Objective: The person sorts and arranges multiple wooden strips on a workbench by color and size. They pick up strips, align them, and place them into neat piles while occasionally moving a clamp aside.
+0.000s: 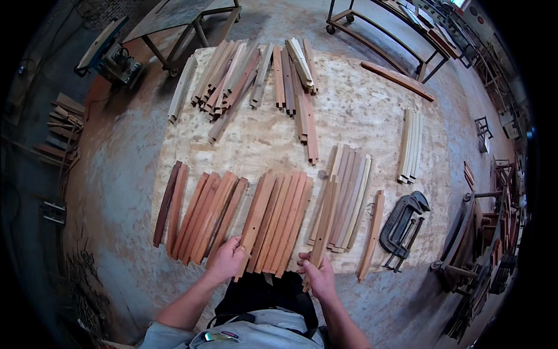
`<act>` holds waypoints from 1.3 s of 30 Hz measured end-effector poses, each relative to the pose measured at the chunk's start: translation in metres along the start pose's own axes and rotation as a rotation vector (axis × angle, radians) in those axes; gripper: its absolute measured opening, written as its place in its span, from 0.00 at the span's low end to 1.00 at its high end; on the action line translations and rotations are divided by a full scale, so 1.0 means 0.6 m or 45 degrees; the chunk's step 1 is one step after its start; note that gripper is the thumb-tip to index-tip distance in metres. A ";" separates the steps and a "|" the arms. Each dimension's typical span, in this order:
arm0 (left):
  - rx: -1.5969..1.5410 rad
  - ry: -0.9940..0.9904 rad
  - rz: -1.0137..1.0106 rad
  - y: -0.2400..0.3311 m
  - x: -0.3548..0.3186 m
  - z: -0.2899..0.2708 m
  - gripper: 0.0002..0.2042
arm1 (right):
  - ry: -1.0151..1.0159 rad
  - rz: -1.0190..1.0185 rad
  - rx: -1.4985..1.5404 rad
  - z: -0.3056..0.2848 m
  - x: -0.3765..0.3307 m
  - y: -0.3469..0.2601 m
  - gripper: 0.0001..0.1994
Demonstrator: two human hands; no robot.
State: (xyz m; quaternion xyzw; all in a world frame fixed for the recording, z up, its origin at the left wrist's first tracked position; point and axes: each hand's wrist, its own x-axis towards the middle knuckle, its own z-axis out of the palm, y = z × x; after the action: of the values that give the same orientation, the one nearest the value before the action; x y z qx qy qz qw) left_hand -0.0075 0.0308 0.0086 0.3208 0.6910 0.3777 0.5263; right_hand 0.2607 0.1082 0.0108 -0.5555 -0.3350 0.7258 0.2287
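While we stand at the near edge of the bench (360, 125), our left hand (228, 259) rests with its fingers curled over the near end of a reddish slat (254, 224). Our right hand (317, 273) is closed around the near end of a paler slat (323, 224). Both slats lie long-ways, going from our hands away toward the far edge. So each piece runs straight out in front of the hand that has it, and neither hand has to cross over.

Between our hands lies a row of reddish slats (285, 224), side by side. More dark slats (197, 212) sit near the left edge. Just past our right hand we see a pale bundle (347, 195) and one single strip (372, 232). A big black clamp (404, 224) lies by the right edge.

Farther off, a few light curved strips (410, 145) lie near the right edge. At the far edge there is a messy heap of mixed sticks (232, 75).
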 end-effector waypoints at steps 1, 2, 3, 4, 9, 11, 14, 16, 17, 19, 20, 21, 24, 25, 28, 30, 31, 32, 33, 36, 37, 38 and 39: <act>-0.064 0.022 -0.045 -0.001 -0.005 0.010 0.16 | -0.001 0.005 -0.008 0.002 0.000 -0.001 0.12; -0.134 0.035 -0.090 0.000 -0.008 0.024 0.16 | 0.006 0.010 -0.022 -0.001 -0.002 -0.004 0.12; -0.204 0.047 -0.136 -0.001 -0.011 0.035 0.16 | -0.004 0.005 -0.018 -0.001 -0.002 -0.005 0.12; -0.302 0.066 -0.160 -0.012 -0.013 0.040 0.16 | -0.013 0.000 -0.013 0.001 -0.001 -0.003 0.12; -0.372 -0.028 -0.178 -0.004 -0.017 0.071 0.15 | -0.063 -0.026 -0.011 0.004 0.010 0.000 0.14; -0.481 -0.104 -0.203 -0.003 -0.013 0.086 0.16 | -0.059 -0.015 -0.007 0.008 0.008 -0.007 0.14; -0.675 -0.208 -0.291 0.018 -0.010 0.106 0.14 | -0.061 -0.027 0.037 0.006 0.009 -0.008 0.14; -0.446 -0.172 -0.166 0.032 -0.009 0.127 0.13 | -0.043 -0.026 0.040 -0.004 0.008 -0.005 0.15; -0.333 -0.153 -0.102 0.036 -0.008 0.137 0.13 | -0.034 -0.025 0.041 -0.009 0.007 -0.004 0.16; -0.215 -0.192 -0.128 0.004 -0.004 0.155 0.15 | -0.023 -0.032 0.025 -0.003 0.001 -0.015 0.18; -0.101 -0.177 -0.090 0.008 -0.001 0.168 0.15 | -0.003 -0.034 0.024 -0.003 -0.001 -0.018 0.19; 0.011 -0.160 -0.050 0.012 0.002 0.182 0.15 | 0.003 -0.081 0.002 -0.006 0.002 -0.010 0.20; 0.456 -0.068 0.069 0.044 0.003 0.211 0.16 | 0.008 -0.158 -0.037 -0.010 0.014 0.007 0.22; 0.574 -0.050 0.083 0.058 0.004 0.213 0.17 | 0.004 -0.139 -0.029 -0.007 0.015 0.003 0.23; 0.736 0.003 0.281 0.052 0.019 0.218 0.17 | 0.011 -0.159 -0.073 -0.004 0.028 -0.001 0.21; 0.878 0.019 0.341 0.060 0.025 0.218 0.16 | -0.012 -0.153 -0.133 -0.001 0.034 -0.005 0.20; 0.947 -0.008 0.315 0.066 0.025 0.218 0.16 | -0.037 -0.130 -0.167 0.001 0.035 -0.010 0.20; 1.014 -0.039 0.288 0.070 0.026 0.218 0.16 | -0.057 -0.104 -0.202 0.002 0.034 -0.012 0.19; 1.023 -0.052 0.295 0.068 0.027 0.217 0.16 | -0.034 -0.145 -0.232 0.003 0.037 -0.004 0.18; 1.062 -0.078 0.314 0.064 0.031 0.215 0.14 | -0.035 -0.215 -0.207 0.005 0.049 0.027 0.19; 1.025 -0.109 0.292 0.067 0.037 0.209 0.13 | -0.024 -0.185 -0.190 0.002 0.049 0.032 0.20; 0.993 -0.139 0.270 0.073 0.046 0.201 0.12 | -0.015 -0.155 -0.169 0.004 0.041 0.020 0.21; 0.960 -0.170 0.247 0.079 0.055 0.190 0.11 | -0.006 -0.123 -0.148 0.007 0.033 0.009 0.22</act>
State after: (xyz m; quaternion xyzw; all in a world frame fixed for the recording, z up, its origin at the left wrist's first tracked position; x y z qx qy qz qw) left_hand 0.0971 0.1034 0.0151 0.5792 0.7120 0.1237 0.3774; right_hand 0.2512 0.1176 -0.0054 -0.5494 -0.4036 0.6944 0.2302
